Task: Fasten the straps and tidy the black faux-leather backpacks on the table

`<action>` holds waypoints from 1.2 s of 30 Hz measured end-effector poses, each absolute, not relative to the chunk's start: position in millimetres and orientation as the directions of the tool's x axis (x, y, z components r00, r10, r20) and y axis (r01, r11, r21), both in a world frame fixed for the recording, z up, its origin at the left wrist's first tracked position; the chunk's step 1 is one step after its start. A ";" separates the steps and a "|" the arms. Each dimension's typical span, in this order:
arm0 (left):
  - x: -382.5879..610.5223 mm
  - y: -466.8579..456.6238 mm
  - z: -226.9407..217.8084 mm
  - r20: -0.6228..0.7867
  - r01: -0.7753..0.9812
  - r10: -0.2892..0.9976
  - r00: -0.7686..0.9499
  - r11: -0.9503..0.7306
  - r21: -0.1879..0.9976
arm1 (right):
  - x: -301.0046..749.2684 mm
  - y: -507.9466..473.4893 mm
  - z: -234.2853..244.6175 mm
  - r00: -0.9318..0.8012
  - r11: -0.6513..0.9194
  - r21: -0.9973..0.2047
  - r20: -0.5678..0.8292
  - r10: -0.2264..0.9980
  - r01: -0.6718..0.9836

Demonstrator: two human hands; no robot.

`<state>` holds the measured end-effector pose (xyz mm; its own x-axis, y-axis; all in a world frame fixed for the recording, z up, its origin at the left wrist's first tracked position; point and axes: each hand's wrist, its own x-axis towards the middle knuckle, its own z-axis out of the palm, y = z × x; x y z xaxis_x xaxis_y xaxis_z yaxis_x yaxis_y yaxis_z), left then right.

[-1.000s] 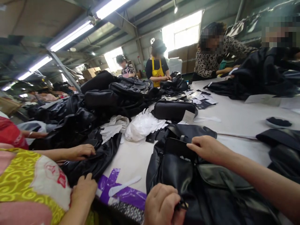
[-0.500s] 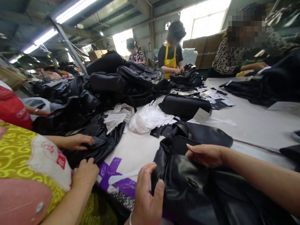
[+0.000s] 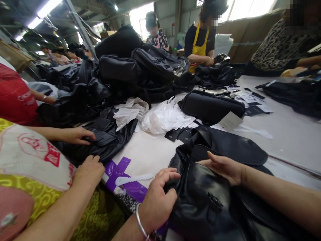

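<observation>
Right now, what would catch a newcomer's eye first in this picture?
A black leather bag lies nearest, the left hand gripping its edge and the right hand flat on top. Behind it, a heap of black bags fills the table's far left, with crumpled white wrapping in front of it.

Bare worktop [image 3: 142, 154] runs between the bag [image 3: 200, 201] and a co-worker's hands [image 3: 87, 170]; plastic [image 3: 163, 117] and piled bags [image 3: 140, 73] block the far side.
</observation>
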<state>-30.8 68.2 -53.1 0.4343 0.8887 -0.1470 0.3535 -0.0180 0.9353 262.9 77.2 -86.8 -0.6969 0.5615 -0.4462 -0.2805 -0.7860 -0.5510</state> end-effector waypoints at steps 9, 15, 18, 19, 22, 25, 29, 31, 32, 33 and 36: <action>-35.8 67.8 -55.8 -0.126 0.321 0.873 0.471 -0.037 0.946 | 248.3 81.4 -79.0 -0.378 -0.686 -0.610 -0.573 0.727 -0.396; -39.2 66.0 -54.1 -0.068 0.310 0.862 0.503 -0.106 0.945 | 261.2 75.6 -78.1 -0.488 -0.705 -0.662 -0.542 0.684 -0.254; -39.0 66.5 -54.4 -0.051 0.312 0.855 0.516 -0.132 0.941 | 270.0 77.3 -71.7 -0.652 -0.683 -0.725 -0.476 0.590 -0.089; -38.5 66.8 -54.9 -0.050 0.314 0.855 0.516 -0.135 0.940 | 270.0 80.3 -68.8 -0.679 -0.652 -0.758 -0.482 0.555 0.005; -36.6 67.1 -56.7 -0.048 0.321 0.860 0.509 -0.137 0.937 | 260.9 95.0 -59.1 -0.720 -0.389 -0.833 -0.542 0.433 0.393; -37.8 66.2 -57.5 -0.053 0.324 0.856 0.514 -0.136 0.936 | 246.0 107.8 -52.1 -0.625 0.020 -0.730 -0.570 0.533 0.684; -44.0 70.6 -47.3 -0.043 0.362 0.827 0.560 -0.198 0.911 | 237.2 106.7 -51.6 -0.450 0.332 -0.360 -0.320 0.834 0.872; -43.4 79.2 -34.9 -0.020 0.401 0.783 0.621 -0.296 0.867 | 239.5 101.6 -52.6 -0.400 0.272 -0.408 -0.271 0.875 0.871; -40.6 85.3 -27.8 -0.001 0.417 0.755 0.655 -0.360 0.835 | 241.7 99.2 -52.8 -0.382 0.193 -0.516 -0.290 0.878 0.835; -35.6 92.4 -21.1 0.021 0.425 0.723 0.690 -0.429 0.797 | 244.2 97.3 -52.8 -0.375 0.092 -0.637 -0.325 0.868 0.765; -9.3 116.9 -10.3 0.083 0.342 0.556 0.827 -0.614 0.712 | 253.1 94.0 -52.2 -0.450 -0.210 -0.860 -0.434 0.781 0.464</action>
<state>-9.3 116.9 -10.3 0.8268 0.5564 0.0830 0.3417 -0.6139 0.7116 253.1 94.0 -52.2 -0.4500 0.7807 -0.4335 0.4642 -0.2102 -0.8604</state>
